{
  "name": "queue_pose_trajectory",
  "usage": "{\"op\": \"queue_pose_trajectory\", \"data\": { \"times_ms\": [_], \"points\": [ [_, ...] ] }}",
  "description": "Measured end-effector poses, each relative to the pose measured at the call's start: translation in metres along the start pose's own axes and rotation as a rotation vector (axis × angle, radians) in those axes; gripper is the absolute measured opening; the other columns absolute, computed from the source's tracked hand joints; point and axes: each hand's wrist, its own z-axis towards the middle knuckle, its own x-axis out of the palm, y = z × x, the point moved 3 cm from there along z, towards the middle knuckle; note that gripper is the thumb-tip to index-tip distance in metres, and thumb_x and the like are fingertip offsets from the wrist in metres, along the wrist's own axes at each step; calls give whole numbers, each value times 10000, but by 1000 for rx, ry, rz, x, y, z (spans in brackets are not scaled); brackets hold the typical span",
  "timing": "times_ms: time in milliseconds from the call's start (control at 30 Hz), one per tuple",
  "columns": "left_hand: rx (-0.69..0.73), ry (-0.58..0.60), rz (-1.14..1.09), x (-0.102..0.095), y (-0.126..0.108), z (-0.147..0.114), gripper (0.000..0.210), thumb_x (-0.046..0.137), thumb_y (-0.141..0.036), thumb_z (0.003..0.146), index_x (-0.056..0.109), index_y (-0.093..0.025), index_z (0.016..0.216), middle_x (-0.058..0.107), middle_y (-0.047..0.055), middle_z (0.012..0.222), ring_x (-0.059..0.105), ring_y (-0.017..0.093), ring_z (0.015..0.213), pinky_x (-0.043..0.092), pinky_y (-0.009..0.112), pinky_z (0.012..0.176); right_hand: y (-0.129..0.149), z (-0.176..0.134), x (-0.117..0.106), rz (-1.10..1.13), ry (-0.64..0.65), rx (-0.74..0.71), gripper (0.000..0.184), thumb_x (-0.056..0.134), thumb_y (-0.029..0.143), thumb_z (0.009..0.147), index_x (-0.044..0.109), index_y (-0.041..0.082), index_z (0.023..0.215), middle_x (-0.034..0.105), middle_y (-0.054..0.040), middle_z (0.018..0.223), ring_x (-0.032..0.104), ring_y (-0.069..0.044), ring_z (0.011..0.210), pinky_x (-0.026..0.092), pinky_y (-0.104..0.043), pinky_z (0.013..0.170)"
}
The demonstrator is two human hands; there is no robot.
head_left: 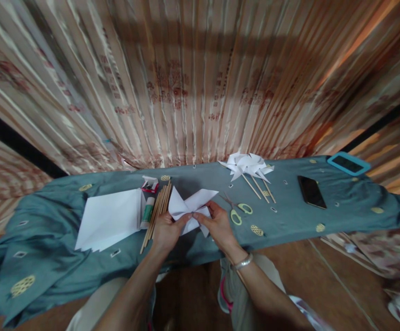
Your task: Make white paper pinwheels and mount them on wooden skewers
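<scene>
Both of my hands hold a white paper pinwheel (190,203) just above the cloth, its corners folded in toward the centre. My left hand (168,231) grips its left side, thumb pressed near the middle. From the right, my right hand (218,225) pinches it, that thumb also at the centre. Beside my left hand lies a bundle of wooden sticks (157,212), with a green and white glue stick (147,213) left of it. Right of my right hand are scissors (237,209) with yellow-green handles, blades apart.
A stack of white paper (108,219) lies at left, and a small red and white open box (150,185) sits behind the sticks. Finished pinwheels on sticks (246,165) lie at back right. A black phone (311,191) and a blue-framed device (349,163) rest farther right on the green cloth (282,220).
</scene>
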Motion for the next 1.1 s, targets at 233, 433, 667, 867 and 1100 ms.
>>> {"op": "queue_pose_trajectory", "data": {
  "times_ms": [233,433,667,867,1100],
  "points": [
    [-1,-21,7,0,-2,-1,230,736,-363,576,745,-150,662,725,42,665,643,209,626,486,271,568,-8,1,-2,-3,4,-6,346,815,304,590,656,189,875,723,-2,768,649,-164,660,530,-274,639],
    [-6,8,44,-1,-9,-4,253,725,-390,585,738,-144,640,709,46,648,626,200,618,456,253,530,-7,-1,-1,-3,-18,-1,348,820,323,572,659,178,845,713,3,731,636,-154,620,519,-260,592],
    [36,2,41,-3,2,0,263,728,-390,605,750,-143,691,729,60,703,652,229,671,493,276,571,-7,0,3,45,-28,39,343,827,307,540,658,189,813,712,8,705,633,-158,598,523,-271,577],
    [18,-43,66,-3,0,-1,208,733,-365,596,742,-163,643,727,45,674,671,253,723,486,270,575,-6,0,4,57,-26,41,321,816,285,564,659,180,824,712,15,715,627,-145,604,512,-261,599],
    [-5,0,-128,1,0,2,286,766,-359,558,746,-137,739,749,83,773,682,244,742,520,303,627,3,1,3,32,-8,15,338,820,291,565,658,187,843,702,16,722,612,-143,601,495,-252,581]
  ]
}}
